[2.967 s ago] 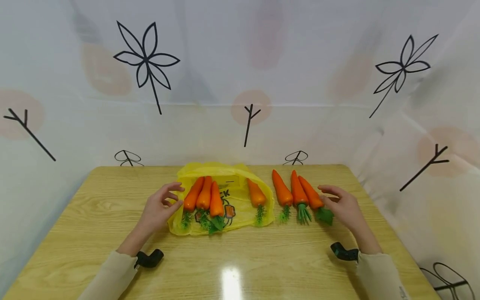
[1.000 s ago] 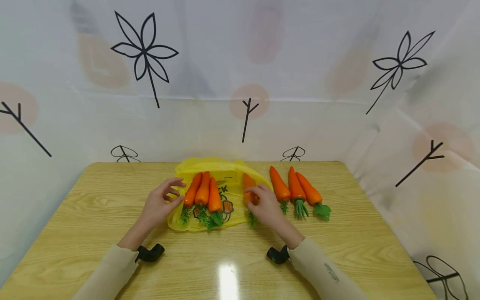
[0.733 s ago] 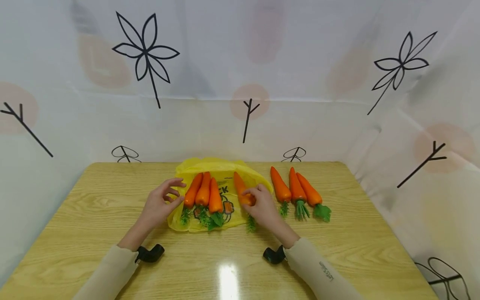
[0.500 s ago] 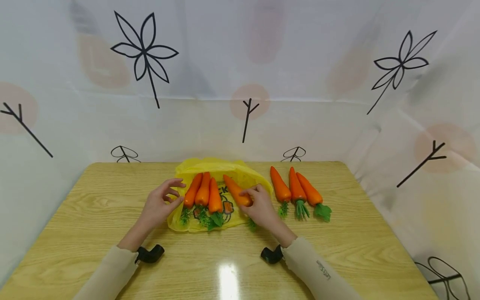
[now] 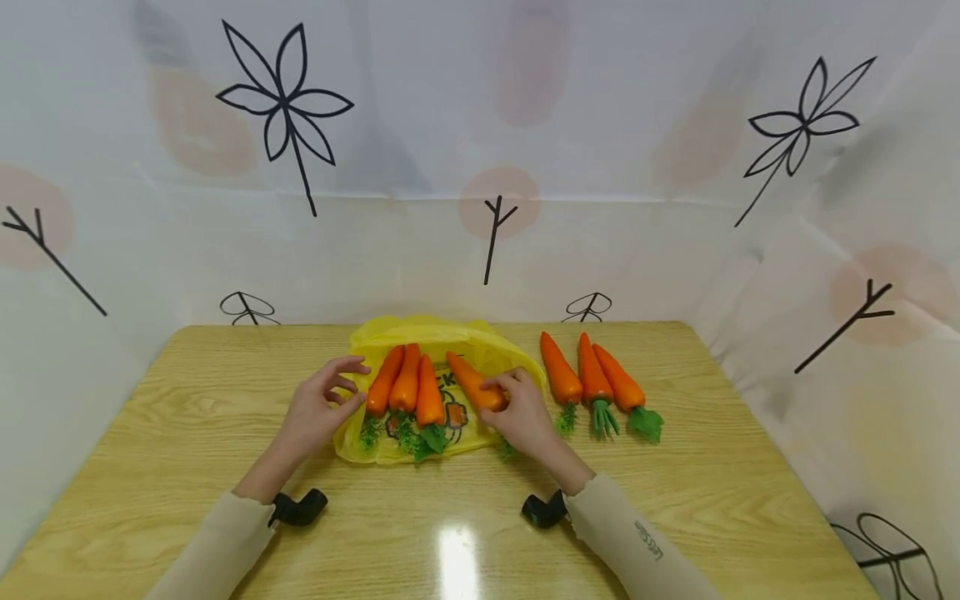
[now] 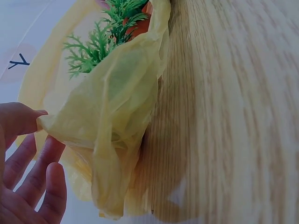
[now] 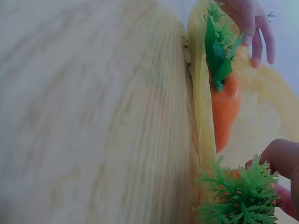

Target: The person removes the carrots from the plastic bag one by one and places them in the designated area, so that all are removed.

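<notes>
- beneath both hands spread the wooden table [image 5: 735, 483].
- between them sat the yellow bag [image 5: 420, 331], its left edge held by the thumb and fingers of the left hand [image 5: 318, 408].
- the right hand [image 5: 525, 417] reached over the bag's other side, its fingers pinching a carrot.
- right of that pinch, the loose carrots [image 5: 592, 375], three of them, rested outside the bag.
- left of it, the bagged carrots [image 5: 406, 387], also three, lay side by side.
- the pinched carrot [image 5: 468, 379], inside the bag, had just swung its tip leftward, bringing it closer to those three.
- its green leaves [image 7: 240, 198] showed beside the pinching fingers.
</notes>
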{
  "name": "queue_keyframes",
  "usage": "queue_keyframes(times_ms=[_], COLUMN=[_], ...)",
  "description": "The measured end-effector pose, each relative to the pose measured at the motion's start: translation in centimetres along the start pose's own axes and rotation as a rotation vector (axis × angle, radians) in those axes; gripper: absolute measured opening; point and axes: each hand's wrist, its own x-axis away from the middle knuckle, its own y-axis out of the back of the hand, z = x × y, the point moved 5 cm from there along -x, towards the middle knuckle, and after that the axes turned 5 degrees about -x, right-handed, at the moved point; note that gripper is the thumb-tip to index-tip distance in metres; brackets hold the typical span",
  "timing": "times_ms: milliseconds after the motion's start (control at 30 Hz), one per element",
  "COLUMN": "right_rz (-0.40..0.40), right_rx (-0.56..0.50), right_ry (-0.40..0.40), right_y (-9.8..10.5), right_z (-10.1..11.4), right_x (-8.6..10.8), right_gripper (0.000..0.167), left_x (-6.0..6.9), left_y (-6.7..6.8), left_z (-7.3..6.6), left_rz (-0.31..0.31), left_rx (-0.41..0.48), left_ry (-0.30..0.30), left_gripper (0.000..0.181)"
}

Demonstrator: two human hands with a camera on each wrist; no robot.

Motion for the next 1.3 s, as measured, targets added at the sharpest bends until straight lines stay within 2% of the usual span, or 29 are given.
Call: queue_keyframes(times_ms=[33, 133, 433, 600, 733, 900, 1133, 1300], right_rz=[-0.005, -0.018, -0.043, -0.06, -0.068, -0.07, -0.036, -0.03], right_rx=[-0.002, -0.006, -0.04, -0.118, -0.234, -0.302, -0.29, -0.307], right_ry=[0.006, 0.01, 0.032, 0.054, 0.056, 0.079, 0.121, 0.139], right_y=[0.1, 0.3, 1.3, 2.2, 2.8, 3.5, 5.8, 6.2], right_z=[0.0, 0.0, 0.5, 0.9, 1.1, 1.3, 4.2, 2.0], right_x=[0.0, 0.1, 0.7, 1.2, 1.5, 1.9, 3.2, 3.5], right_gripper=[0.029, 0.029, 0.027, 0.027, 0.028, 0.03, 0.026, 0.027], left_x=[0.0, 0.1, -0.1, 0.0, 0.1, 0.1, 0.0, 0.0], left_y=[0.0, 0.2, -0.4, -0.4, -0.5, -0.6, -0.4, -0.4], left_z=[0.0, -1.2, 1.8, 2.1, 2.3, 2.4, 2.2, 2.2], left_rz=[-0.001, -0.003, -0.004, -0.007, -0.009, -0.011, -0.007, -0.009], left_rx=[0.0, -0.004, -0.005, 0.016, 0.003, -0.008, 0.006, 0.001], left_ry=[0.002, 0.0, -0.009, -0.018, -0.02, -0.021, -0.024, -0.029], left_gripper=[0.048, 0.046, 0.049, 0.048, 0.05, 0.051, 0.048, 0.046])
